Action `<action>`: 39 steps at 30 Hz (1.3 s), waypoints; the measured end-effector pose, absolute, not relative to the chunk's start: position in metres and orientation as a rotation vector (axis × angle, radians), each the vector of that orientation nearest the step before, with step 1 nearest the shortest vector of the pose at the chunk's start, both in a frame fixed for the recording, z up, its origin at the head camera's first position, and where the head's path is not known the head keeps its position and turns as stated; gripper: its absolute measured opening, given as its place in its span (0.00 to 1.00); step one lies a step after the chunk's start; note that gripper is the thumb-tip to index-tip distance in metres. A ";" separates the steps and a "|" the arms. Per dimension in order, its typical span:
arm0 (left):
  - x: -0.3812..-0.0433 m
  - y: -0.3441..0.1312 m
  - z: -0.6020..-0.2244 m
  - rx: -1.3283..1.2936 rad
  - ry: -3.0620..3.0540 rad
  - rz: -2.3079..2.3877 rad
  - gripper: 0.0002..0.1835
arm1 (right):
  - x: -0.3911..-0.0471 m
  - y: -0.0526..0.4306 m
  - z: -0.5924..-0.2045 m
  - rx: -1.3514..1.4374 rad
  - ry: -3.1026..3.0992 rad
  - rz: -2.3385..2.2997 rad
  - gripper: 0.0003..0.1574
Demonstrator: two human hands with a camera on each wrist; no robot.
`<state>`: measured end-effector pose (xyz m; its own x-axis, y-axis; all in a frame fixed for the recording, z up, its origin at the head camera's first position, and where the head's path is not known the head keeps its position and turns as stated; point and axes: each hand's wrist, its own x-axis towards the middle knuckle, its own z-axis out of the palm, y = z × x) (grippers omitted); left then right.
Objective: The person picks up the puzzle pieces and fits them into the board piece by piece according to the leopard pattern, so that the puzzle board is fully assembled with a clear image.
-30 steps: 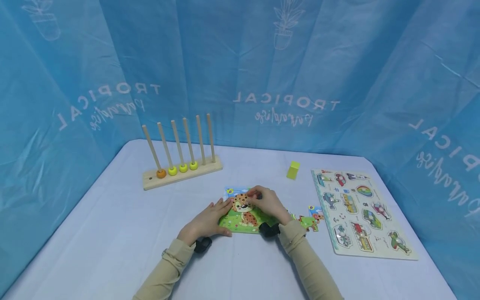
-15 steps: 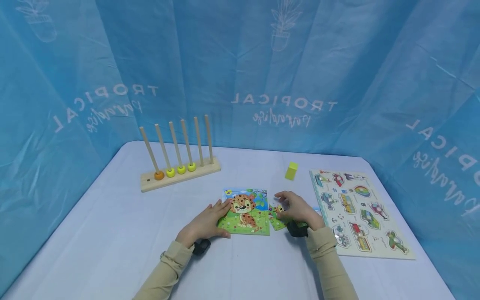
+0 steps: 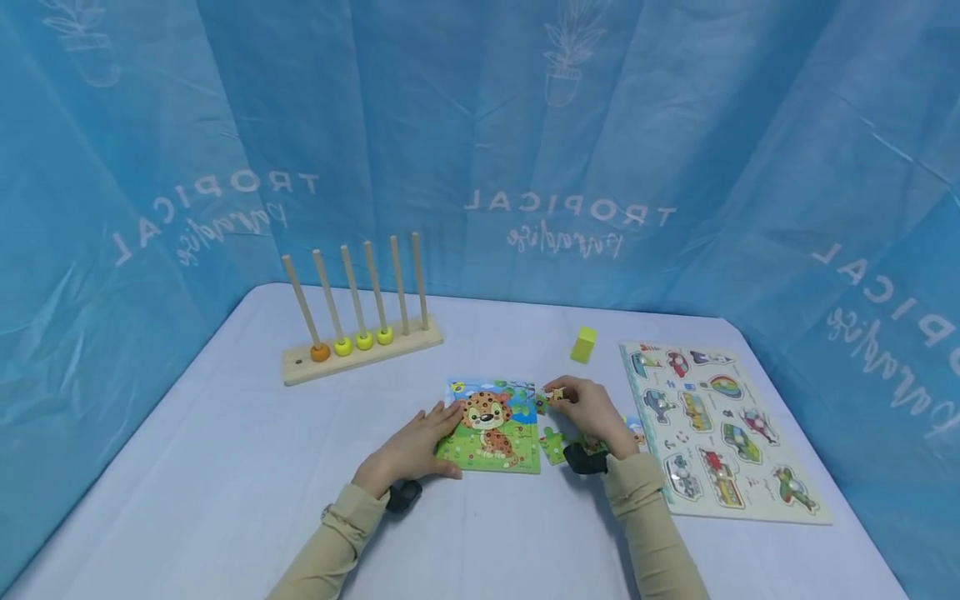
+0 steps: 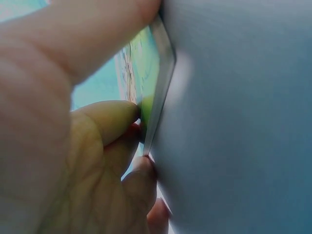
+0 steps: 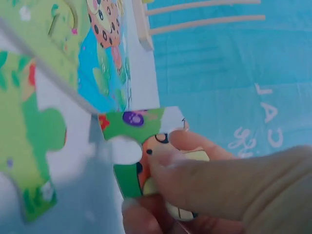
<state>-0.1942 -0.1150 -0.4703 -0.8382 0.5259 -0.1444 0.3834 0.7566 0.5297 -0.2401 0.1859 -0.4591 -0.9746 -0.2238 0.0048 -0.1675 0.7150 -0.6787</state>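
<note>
A leopard jigsaw puzzle lies flat on the white table, its picture facing up. My left hand rests at its left side, fingers spread over that edge and thumb by the near corner; the left wrist view shows the fingertips touching the puzzle's edge. Just right of the puzzle, my right hand pinches a puzzle piece between thumb and fingers. That piece, green with a purple flower and orange spotted parts, is tilted up. Below it lies a loose green puzzle piece; others are partly hidden under the right wrist.
At the back left stands a wooden peg rack with one orange and several yellow beads. A yellow block sits behind the right hand. On the right lies a vehicle peg puzzle board. Blue curtain surrounds the table.
My right hand has moved off the leopard puzzle to the loose pieces on its right. It has picked one up and turned it. My left hand has stayed in place.
</note>
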 end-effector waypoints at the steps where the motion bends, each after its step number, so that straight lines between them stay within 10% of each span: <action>1: -0.194 -0.115 -0.471 0.712 2.670 0.716 0.51 | -0.240 0.184 -0.458 -0.323 2.835 -1.136 0.14; 39: -0.195 -0.119 -0.469 0.739 2.661 0.713 0.55 | -0.241 0.072 -0.482 -0.367 2.881 -0.966 0.15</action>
<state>-0.1954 -0.1189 -0.4687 -0.8269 0.5449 -0.1394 0.4022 0.7461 0.5307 -0.2407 0.0716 -0.4818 -0.9681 -0.2507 -0.0003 -0.1999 0.7726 -0.6026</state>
